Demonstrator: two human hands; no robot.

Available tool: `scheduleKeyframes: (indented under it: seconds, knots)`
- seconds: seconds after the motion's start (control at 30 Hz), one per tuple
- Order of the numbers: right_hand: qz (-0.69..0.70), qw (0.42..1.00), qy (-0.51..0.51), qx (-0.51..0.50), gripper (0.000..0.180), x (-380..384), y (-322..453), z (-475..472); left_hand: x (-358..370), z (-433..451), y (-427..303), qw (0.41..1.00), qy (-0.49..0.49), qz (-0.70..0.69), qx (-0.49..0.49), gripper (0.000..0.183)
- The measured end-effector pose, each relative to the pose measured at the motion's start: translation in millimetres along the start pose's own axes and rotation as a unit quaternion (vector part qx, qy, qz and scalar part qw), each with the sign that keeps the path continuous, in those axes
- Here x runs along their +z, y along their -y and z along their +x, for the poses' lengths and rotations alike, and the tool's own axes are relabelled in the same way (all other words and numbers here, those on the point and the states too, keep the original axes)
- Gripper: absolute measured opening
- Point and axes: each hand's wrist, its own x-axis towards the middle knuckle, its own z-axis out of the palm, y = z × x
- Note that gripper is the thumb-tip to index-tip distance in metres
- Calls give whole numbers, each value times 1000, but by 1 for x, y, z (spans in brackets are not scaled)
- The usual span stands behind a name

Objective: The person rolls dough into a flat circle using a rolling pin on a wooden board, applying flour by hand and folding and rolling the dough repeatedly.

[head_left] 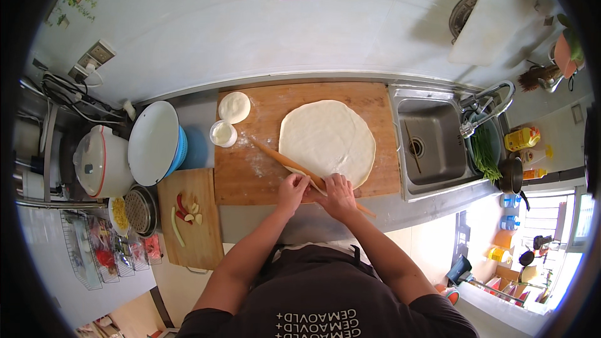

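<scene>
A large round sheet of dough (328,141) lies on a floured wooden board (244,173). A tapered wooden rolling pin (277,156) rests at a slant over its lower left edge. My left hand (294,191) pinches the dough's edge, which is lifted against the pin. My right hand (339,193) bends over the pin's lower part, its fingertips on the pin and dough; part of the pin is hidden beneath it. At the board's upper left lie a small round of dough (235,107) and a tub of white powder (223,134).
A steel sink (432,169) with a faucet (490,115) adjoins the board on the right. At left stand a white basin (154,143), a lidded pot (105,162) and a smaller cutting board (197,253) with red chillies (182,206) and garlic (198,218).
</scene>
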Motion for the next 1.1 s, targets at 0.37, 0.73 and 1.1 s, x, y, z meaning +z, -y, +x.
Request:
scheduleKeyframes:
  seconds: [0.37,0.73,1.1]
  knots:
    - [2,999,33,-4,42,-5,-23,18,-16,17,-48,687,31,475,549,25]
    - [-30,999,-16,-24,50,-28,-23,-33,14,1,-44,748,191,472,426,24]
    - [-111,992,-39,36,64,-14,-16,1,13,6,-55,774,133,478,393,23]
